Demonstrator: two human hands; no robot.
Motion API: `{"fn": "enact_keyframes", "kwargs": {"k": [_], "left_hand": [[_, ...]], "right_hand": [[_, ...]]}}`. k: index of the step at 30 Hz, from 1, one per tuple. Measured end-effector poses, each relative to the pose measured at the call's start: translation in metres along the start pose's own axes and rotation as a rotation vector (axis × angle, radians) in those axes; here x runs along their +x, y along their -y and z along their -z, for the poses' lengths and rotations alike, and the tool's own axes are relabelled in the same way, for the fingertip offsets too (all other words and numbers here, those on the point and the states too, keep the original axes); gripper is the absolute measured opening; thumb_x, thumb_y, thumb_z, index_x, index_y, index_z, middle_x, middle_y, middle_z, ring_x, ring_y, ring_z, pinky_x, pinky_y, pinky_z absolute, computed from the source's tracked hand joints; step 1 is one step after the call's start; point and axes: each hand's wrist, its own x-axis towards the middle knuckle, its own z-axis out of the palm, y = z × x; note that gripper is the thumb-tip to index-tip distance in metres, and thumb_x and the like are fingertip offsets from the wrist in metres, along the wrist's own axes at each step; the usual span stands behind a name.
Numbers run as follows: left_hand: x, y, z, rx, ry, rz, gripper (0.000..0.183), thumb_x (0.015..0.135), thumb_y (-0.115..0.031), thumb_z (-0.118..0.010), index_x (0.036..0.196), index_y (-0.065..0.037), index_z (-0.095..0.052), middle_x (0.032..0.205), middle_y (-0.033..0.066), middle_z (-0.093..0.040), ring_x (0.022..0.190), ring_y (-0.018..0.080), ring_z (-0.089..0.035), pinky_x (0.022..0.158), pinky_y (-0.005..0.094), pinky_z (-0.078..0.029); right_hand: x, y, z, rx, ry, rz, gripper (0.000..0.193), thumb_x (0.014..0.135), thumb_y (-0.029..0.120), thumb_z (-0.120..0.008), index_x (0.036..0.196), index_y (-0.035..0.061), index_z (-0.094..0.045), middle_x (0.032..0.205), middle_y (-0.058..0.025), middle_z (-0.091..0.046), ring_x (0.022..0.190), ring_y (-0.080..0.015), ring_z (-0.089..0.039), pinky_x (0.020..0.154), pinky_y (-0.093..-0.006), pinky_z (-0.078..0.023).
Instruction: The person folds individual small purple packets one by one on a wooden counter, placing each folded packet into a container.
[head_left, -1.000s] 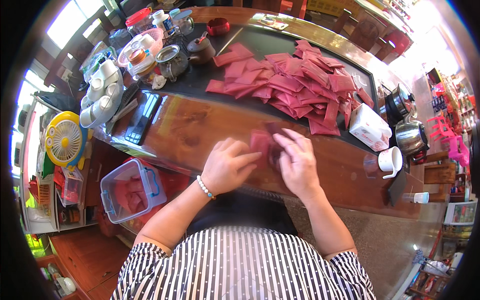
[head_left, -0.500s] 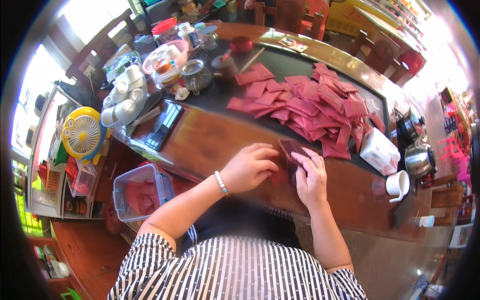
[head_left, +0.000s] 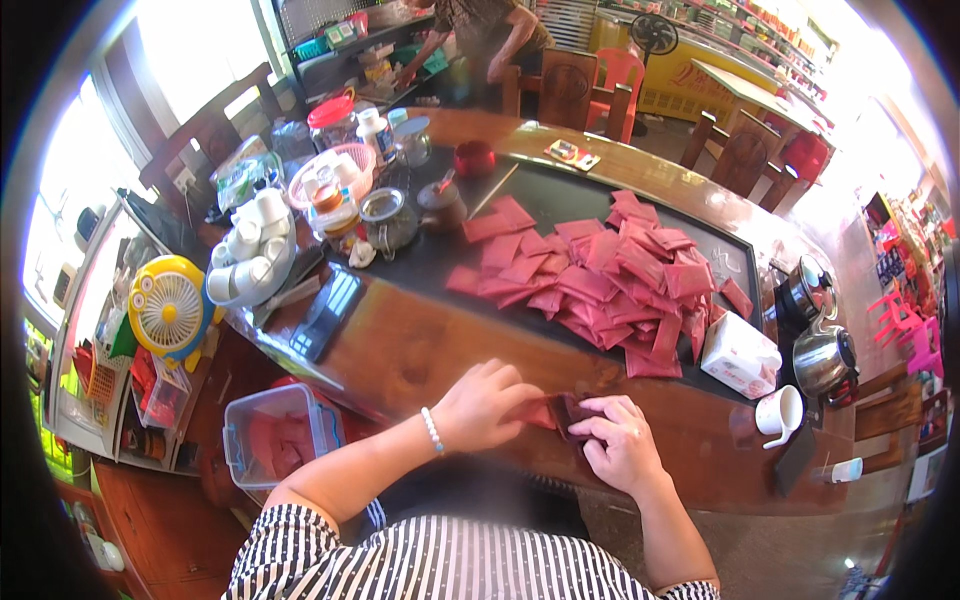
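Close to the table's near edge, my left hand [head_left: 488, 408] pinches the left end of a small flat red packet [head_left: 541, 414]. My right hand [head_left: 617, 440] has its fingers closed on a dark maroon flat piece [head_left: 574, 408], which meets the packet's right end. Whether the packet is inside the maroon piece or only against it, I cannot tell. Beyond my hands lies a large loose heap of flat red packets [head_left: 610, 275] on a black tray [head_left: 560, 197]. More red pieces lie in a clear plastic tub [head_left: 238, 428] below the table's left edge.
On the left stand a bowl of white cups [head_left: 250, 250], a phone [head_left: 328, 312], a glass teapot [head_left: 388, 222] and a yellow fan [head_left: 170, 307]. A tissue box [head_left: 741, 353], white mug [head_left: 779, 412] and steel kettle [head_left: 824, 358] stand right. Another person [head_left: 490, 35] is across the table.
The view has tilted up, so the table sits lower. My left hand now holds the red packet stretched toward the maroon piece; my right hand has lowered that piece between its fingers.
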Motion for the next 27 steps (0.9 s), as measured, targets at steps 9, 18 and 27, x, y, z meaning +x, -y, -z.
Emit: {"fn": "enact_keyframes", "kwargs": {"k": [9,18,27], "left_hand": [[0.023,0.014,0.026,0.246,0.063,0.155,0.049,0.079,-0.002,-0.063,0.127,-0.009,-0.066,0.106,0.0149,-0.069,0.095,0.0347,-0.068,0.087,0.0426,-0.056],[0.131,0.205,0.217,0.467,-0.598,0.449,0.057,0.091,-0.017,-0.056,0.148,-0.011,-0.055,0.122,0.0251,-0.072,0.114,0.0429,-0.069,0.098,0.0466,-0.054],[0.186,0.214,0.300,0.881,0.065,1.125,0.076,0.090,-0.010,-0.057,0.161,-0.031,-0.040,0.144,0.0217,-0.063,0.130,0.0352,-0.063,0.108,0.0416,-0.050]], "right_hand": [[-0.006,-0.016,0.011,0.018,0.104,0.119,0.028,0.075,0.010,-0.072,0.101,0.0174,-0.078,0.125,-0.0069,-0.068,0.115,-0.0305,-0.061,0.093,-0.0452,-0.052],[-0.009,-0.013,0.002,0.035,-0.020,0.177,0.028,0.068,0.010,-0.072,0.095,0.0184,-0.078,0.120,-0.0058,-0.068,0.110,-0.0294,-0.065,0.087,-0.0433,-0.052],[-0.011,-0.014,0.014,0.081,-0.006,0.171,0.027,0.077,0.010,-0.073,0.103,0.0124,-0.075,0.130,-0.0128,-0.065,0.123,-0.0333,-0.060,0.099,-0.0474,-0.049]]}}
